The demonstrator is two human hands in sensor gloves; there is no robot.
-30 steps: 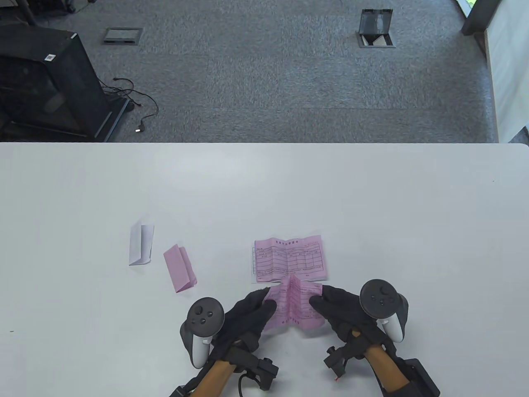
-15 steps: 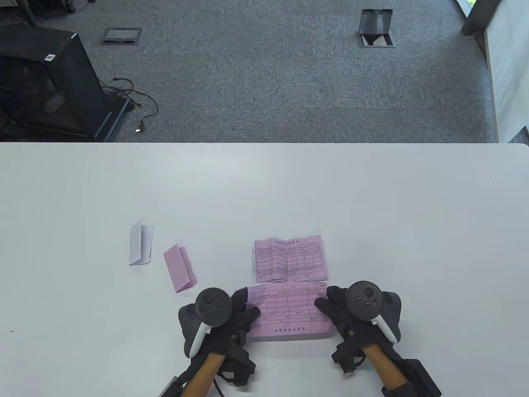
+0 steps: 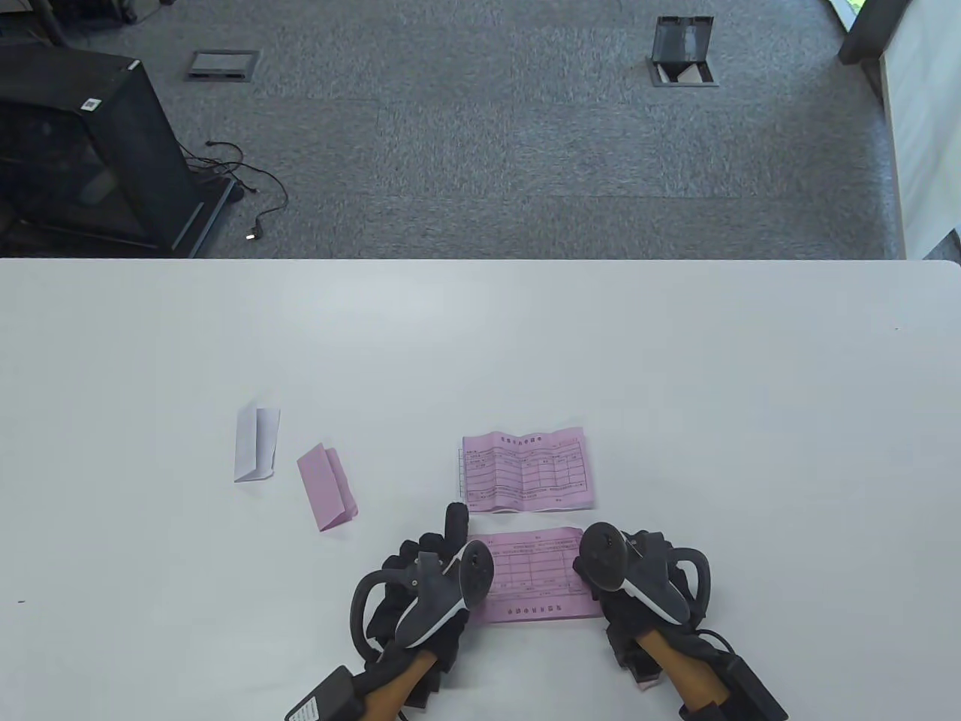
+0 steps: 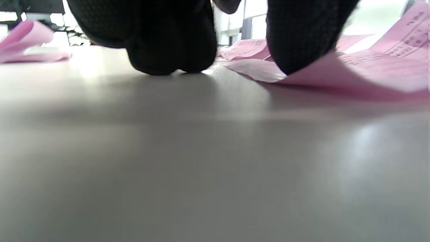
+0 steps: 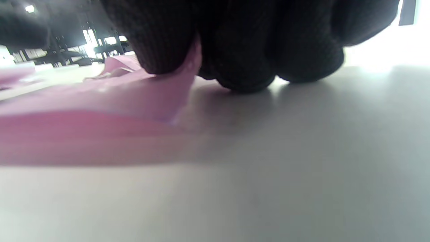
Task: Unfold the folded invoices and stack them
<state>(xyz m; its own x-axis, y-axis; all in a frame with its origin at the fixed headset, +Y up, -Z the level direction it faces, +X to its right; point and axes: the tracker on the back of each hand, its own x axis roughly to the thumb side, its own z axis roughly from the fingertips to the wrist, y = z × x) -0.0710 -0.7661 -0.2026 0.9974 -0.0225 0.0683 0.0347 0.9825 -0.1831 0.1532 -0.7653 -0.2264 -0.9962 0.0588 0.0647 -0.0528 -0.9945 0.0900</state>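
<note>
The white table point(image 3: 676, 420) is a smooth, matte slab with a rounded far right corner; beyond its far edge lies grey carpet point(image 3: 488, 150). A black cabinet point(image 3: 82, 150) with a small white label stands on the carpet past the table's far left, cables trailing from its base. Two metal floor boxes are set in the carpet, the right one point(image 3: 682, 52) with its lid raised, the left one point(image 3: 223, 64) flat.

Near the middle of the table's near edge lies the unfolded pink invoice point(image 3: 534, 574), thin printed paper with a ruled grid, opened out but lifting slightly along its creases. The left hand point(image 3: 424, 582) rests at its left end: in the left wrist view one gloved fingertip point(image 4: 295, 50) presses down on the sheet's corner while the others touch bare table. The right hand point(image 3: 638, 578) is at the right end; in the right wrist view the paper edge point(image 5: 161, 90) curls up against the knit-gloved fingers point(image 5: 161, 40), though I cannot tell whether they pinch it.

Just beyond lies a flat pink invoice point(image 3: 525, 472), creased, atop a white sheet whose edge shows at its left. Toward the left are a folded pink invoice point(image 3: 326, 487) and a folded white invoice point(image 3: 257, 444), each a narrow half-open strip.
</note>
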